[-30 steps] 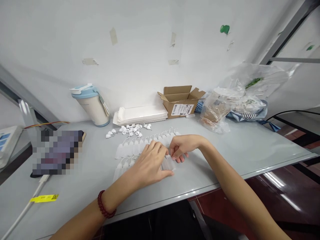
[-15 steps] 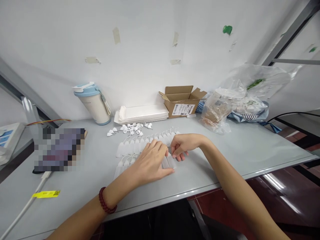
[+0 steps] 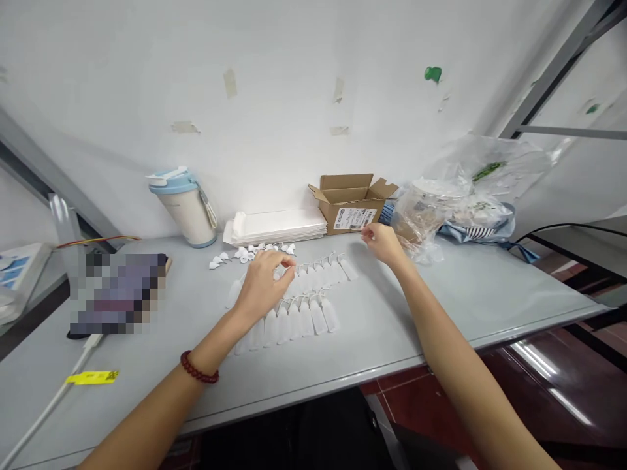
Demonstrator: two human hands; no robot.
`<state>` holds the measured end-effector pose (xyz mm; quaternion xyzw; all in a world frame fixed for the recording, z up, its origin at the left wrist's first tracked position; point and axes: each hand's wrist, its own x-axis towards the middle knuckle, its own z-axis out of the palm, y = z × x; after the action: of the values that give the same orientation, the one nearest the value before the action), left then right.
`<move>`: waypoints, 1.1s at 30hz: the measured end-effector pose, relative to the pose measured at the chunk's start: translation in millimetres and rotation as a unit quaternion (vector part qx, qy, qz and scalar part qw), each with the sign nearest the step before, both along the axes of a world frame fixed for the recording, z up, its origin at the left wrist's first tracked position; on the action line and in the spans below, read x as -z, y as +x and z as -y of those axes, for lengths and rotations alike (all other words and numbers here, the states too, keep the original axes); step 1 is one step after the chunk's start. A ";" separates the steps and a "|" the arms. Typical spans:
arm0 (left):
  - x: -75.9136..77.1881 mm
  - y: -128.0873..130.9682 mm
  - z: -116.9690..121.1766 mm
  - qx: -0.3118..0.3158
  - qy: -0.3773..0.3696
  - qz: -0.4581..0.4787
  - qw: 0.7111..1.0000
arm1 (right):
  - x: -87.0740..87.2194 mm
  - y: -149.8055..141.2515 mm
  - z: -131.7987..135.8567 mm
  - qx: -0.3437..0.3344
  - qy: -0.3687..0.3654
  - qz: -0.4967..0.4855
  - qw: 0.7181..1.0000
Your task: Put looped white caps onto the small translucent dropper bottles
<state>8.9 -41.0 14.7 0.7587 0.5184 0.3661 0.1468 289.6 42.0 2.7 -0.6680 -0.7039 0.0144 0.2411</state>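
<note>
Two rows of small translucent white plastic dropper bottles lie on the table, a back row (image 3: pixel 318 277) and a front row (image 3: pixel 294 323), with thin loops at their tops. My left hand (image 3: pixel 262 287) hovers palm down over the left end of the rows, hiding some bottles, and its fingertips are at the back row. I cannot tell whether it holds anything. My right hand (image 3: pixel 385 245) is away from the bottles, empty with fingers apart, next to the cardboard box (image 3: pixel 350 205) and a clear plastic bag (image 3: pixel 421 219). Small white caps (image 3: pixel 249 254) lie in a loose heap behind the rows.
The pale grey table (image 3: pixel 392 326) ends in a front edge above a dark red floor. Along the wall stand a blue-lidded tumbler (image 3: pixel 186 209) and a stack of white flat packets (image 3: pixel 277 225). A pixelated object (image 3: pixel 117 294) and a white cable lie at the left.
My hands have parted: the left moved left and back over the rows, and the right moved back and right towards the box. The front row of bottles is now uncovered.
</note>
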 end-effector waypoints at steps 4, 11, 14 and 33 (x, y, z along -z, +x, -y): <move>1.7 -8.5 -7.8 -0.018 0.006 -0.002 1.000 | 14.2 12.6 -9.9 0.018 0.003 0.047 0.999; 0.7 -18.6 -34.2 -0.045 -0.011 -0.007 0.999 | 24.3 24.9 -20.9 0.015 -0.011 0.100 0.995; 0.6 -22.6 -62.5 -0.048 0.001 -0.108 0.993 | 28.2 30.0 -25.7 0.006 -0.020 0.111 0.994; 2.3 1.5 -86.1 -0.103 0.038 -0.230 0.967 | 33.8 31.3 -27.8 0.008 -0.039 0.110 0.993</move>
<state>10.4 45.1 12.4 0.7704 0.5990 0.2140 -0.0436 320.9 69.7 -31.2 -0.6802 -0.7195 -0.0344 0.1360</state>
